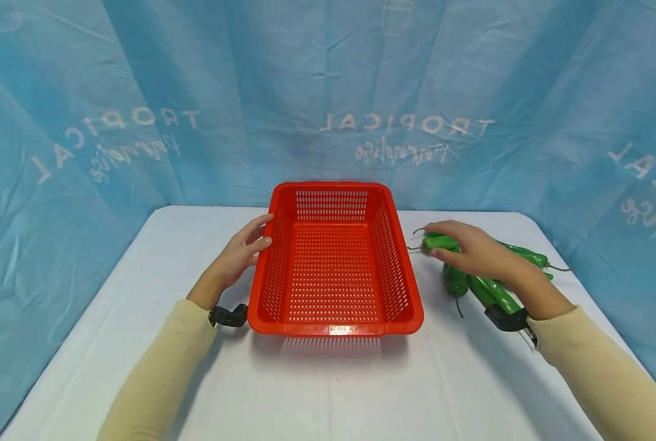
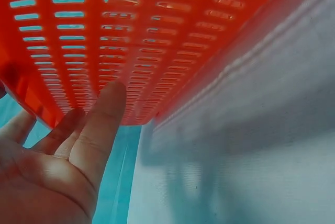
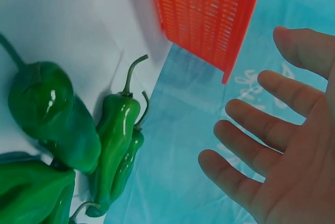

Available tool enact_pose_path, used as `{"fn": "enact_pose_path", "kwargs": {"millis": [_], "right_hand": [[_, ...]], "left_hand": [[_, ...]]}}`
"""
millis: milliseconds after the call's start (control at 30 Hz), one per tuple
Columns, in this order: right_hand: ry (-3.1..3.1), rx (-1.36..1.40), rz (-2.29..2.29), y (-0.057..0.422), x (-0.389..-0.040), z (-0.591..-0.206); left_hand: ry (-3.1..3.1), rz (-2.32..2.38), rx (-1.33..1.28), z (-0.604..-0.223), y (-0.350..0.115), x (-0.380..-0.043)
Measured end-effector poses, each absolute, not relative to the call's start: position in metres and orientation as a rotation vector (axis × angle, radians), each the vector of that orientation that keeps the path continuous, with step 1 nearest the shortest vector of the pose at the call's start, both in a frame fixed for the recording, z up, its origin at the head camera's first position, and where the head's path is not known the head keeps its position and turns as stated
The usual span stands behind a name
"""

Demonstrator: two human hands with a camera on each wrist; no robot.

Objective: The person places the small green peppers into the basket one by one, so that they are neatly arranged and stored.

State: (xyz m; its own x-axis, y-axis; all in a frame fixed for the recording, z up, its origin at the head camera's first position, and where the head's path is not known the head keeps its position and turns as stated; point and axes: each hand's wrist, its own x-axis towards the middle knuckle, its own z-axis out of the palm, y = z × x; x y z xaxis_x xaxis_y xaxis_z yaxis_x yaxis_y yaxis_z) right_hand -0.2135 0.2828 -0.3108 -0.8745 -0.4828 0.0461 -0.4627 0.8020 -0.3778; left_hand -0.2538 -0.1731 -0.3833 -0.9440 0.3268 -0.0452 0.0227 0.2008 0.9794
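A red plastic basket [image 1: 333,327] with slotted walls stands at the middle of the table. My left hand [image 1: 238,252] is at its left side, with fingertips right at the rim in the head view. Seen from the left wrist, those fingers lie extended along the outer slotted wall [image 2: 141,41]. To the right of the basket, my right hand [image 1: 471,248] hovers over a pile of long green peppers [image 1: 493,294]. The right wrist view has its fingers [image 3: 256,124] spread, holding nothing, beside several glossy peppers [image 3: 118,130] with curved stems.
The table [image 1: 333,392] has a white cover. A blue curtain [image 1: 305,79] with white lettering hangs along the back and both sides. Each wrist wears a black strap, the left one [image 1: 228,316] close to the basket's front left corner.
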Motion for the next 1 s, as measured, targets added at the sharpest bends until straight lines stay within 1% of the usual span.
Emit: {"fn": "enact_pose_path", "kwargs": {"millis": [233,433,1000], "right_hand": [[2.936,-0.776,-0.561,0.292,-0.210,-0.309],[2.939,-0.715,-0.513,0.300,-0.207,-0.310],[2.978,-0.567,-0.411,0.356,-0.192,-0.321]], "left_hand": [[2.127,1.911,0.327,-0.386,-0.170,-0.252],[2.105,1.953,0.314,-0.387,-0.169,-0.251],[2.046,2.004,0.283,-0.387,-0.171,-0.251]]}}
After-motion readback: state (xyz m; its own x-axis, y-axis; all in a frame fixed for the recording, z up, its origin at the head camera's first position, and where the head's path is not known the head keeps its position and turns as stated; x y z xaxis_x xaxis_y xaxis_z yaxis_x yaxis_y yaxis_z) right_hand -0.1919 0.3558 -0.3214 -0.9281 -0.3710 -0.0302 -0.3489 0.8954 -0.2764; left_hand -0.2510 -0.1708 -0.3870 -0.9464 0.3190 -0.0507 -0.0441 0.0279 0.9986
